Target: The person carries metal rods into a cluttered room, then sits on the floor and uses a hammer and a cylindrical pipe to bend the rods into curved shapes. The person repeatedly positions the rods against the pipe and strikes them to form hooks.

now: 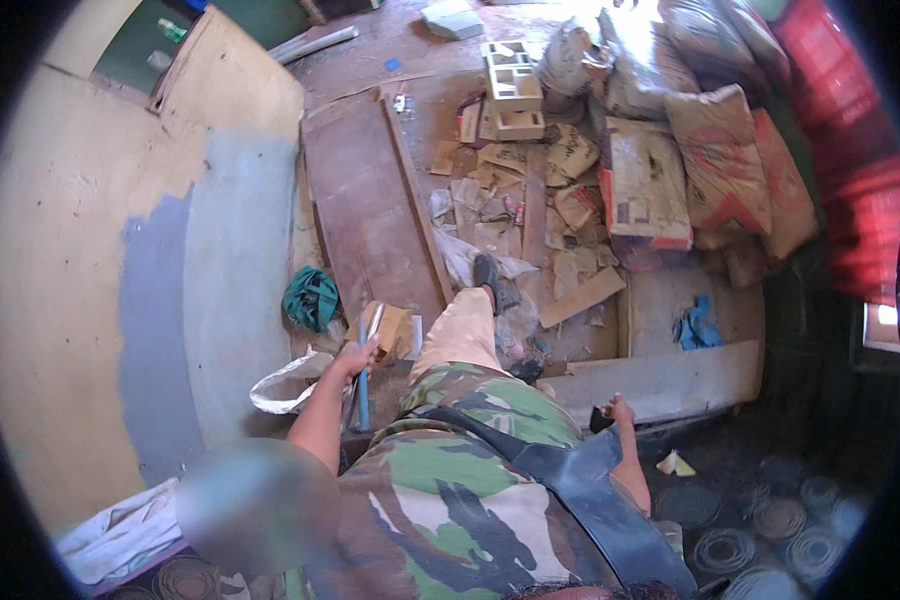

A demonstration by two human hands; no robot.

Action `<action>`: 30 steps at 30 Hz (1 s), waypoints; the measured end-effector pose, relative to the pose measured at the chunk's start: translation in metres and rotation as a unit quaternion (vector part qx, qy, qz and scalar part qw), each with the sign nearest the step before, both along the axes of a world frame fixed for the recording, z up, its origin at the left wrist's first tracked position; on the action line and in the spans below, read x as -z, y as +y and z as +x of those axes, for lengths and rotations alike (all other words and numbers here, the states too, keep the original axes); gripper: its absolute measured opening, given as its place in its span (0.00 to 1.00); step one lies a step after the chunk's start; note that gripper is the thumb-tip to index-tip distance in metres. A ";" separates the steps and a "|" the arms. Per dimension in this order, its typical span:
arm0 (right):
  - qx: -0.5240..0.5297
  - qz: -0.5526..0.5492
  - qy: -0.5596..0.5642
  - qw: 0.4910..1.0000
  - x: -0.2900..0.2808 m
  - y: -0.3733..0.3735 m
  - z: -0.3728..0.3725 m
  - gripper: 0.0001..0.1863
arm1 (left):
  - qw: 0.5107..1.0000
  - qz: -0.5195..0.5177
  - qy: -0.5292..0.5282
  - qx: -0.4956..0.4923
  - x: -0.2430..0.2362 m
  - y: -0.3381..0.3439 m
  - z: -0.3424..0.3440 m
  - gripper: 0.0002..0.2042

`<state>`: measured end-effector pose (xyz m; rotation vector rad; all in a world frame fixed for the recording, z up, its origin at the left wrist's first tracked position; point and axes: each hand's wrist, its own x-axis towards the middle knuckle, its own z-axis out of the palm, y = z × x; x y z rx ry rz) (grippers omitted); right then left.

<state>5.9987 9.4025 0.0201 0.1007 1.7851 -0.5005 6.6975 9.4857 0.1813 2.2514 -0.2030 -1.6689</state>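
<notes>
Stacked sacks [718, 150] bulging, contents hidden, left hand [354, 358] holding a slim, straight blue stick [363, 402] beside a brown carton [396, 330], right hand [622, 409] curling near a black object [600, 420], its grip unclear.

I can't make out the dark thing [601, 419] at the right hand [621, 409]. A blurred patch [255, 505] covers what's beside the shirt [425, 510]. Beyond the floor's [425, 70] right edge, my view cuts off the curtain [840, 130].
</notes>
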 end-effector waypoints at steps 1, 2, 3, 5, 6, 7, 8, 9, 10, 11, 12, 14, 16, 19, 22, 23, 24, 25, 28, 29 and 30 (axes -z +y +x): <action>-0.016 -0.017 -0.007 1.000 0.000 -0.027 0.008 0.17 | 0.999 -0.043 0.006 0.019 -0.003 -0.023 0.010 0.26; -0.032 -0.033 -0.008 0.999 -0.003 -0.052 0.010 0.17 | 0.996 -0.080 0.008 0.026 -0.004 -0.052 0.017 0.24; -0.048 -0.050 -0.009 0.998 -0.005 -0.076 0.013 0.17 | 0.992 -0.118 0.008 0.033 -0.010 -0.086 0.023 0.22; -0.103 -0.054 0.001 0.993 -0.010 -0.122 0.022 0.23 | 0.972 -0.203 0.114 -0.029 -0.034 -0.160 0.035 0.23; -0.134 -0.052 0.005 0.990 -0.014 -0.142 0.030 0.27 | 0.967 -0.208 0.143 -0.041 -0.051 -0.192 0.041 0.26; -0.131 -0.063 0.007 0.989 -0.016 -0.163 0.046 0.22 | 0.960 -0.215 0.168 -0.054 -0.067 -0.219 0.051 0.30; -0.143 -0.063 -0.004 0.988 -0.012 -0.180 0.056 0.21 | 0.951 -0.227 0.199 -0.064 -0.077 -0.238 0.064 0.33; -0.154 -0.066 -0.013 0.986 -0.006 -0.193 0.062 0.21 | 0.940 -0.242 0.231 -0.073 -0.085 -0.260 0.079 0.36; -0.164 -0.066 -0.022 0.984 -0.006 -0.209 0.071 0.20 | 0.927 -0.255 0.264 -0.081 -0.091 -0.281 0.091 0.40; -0.166 -0.055 -0.011 0.985 -0.005 -0.224 0.083 0.18 | 0.917 -0.265 0.288 -0.079 -0.097 -0.301 0.102 0.42; -0.154 -0.035 -0.003 0.988 -0.006 -0.236 0.093 0.17 | 0.911 -0.283 0.287 -0.083 -0.105 -0.318 0.108 0.40; -0.124 0.004 0.012 0.992 -0.008 -0.259 0.113 0.15 | 0.900 -0.318 0.285 -0.089 -0.120 -0.351 0.117 0.38; -0.122 0.011 0.007 0.992 -0.021 -0.291 0.147 0.16 | 0.908 -0.323 0.250 -0.090 -0.136 -0.377 0.127 0.37; -0.107 -0.043 -0.044 0.992 -0.036 -0.336 0.188 0.17 | 0.911 -0.326 0.245 -0.064 -0.156 -0.421 0.144 0.41; -0.230 -0.206 -0.022 0.951 -0.065 -0.413 0.256 0.14 | 0.906 -0.347 0.243 -0.026 -0.175 -0.452 0.157 0.42; -0.248 -0.250 -0.024 0.936 -0.077 -0.442 0.282 0.14 | 0.902 -0.359 0.241 -0.004 -0.182 -0.467 0.159 0.42; -0.318 -0.328 -0.015 0.889 -0.120 -0.467 0.326 0.14 | 0.902 -0.365 0.230 0.005 -0.189 -0.471 0.158 0.42; -0.377 -0.409 0.006 0.831 -0.174 -0.491 0.371 0.20 | 0.902 -0.371 0.220 0.012 -0.198 -0.475 0.158 0.42; -0.369 -0.521 -0.118 0.761 -0.330 -0.530 0.487 0.30 | 0.895 -0.388 0.212 0.056 -0.214 -0.494 0.156 0.38; -0.354 -0.553 -0.141 0.741 -0.363 -0.533 0.514 0.32 | 0.891 -0.391 0.214 0.081 -0.218 -0.506 0.155 0.38; -0.341 -0.583 -0.167 0.719 -0.387 -0.538 0.537 0.34 | 0.888 -0.394 0.214 0.103 -0.220 -0.514 0.154 0.37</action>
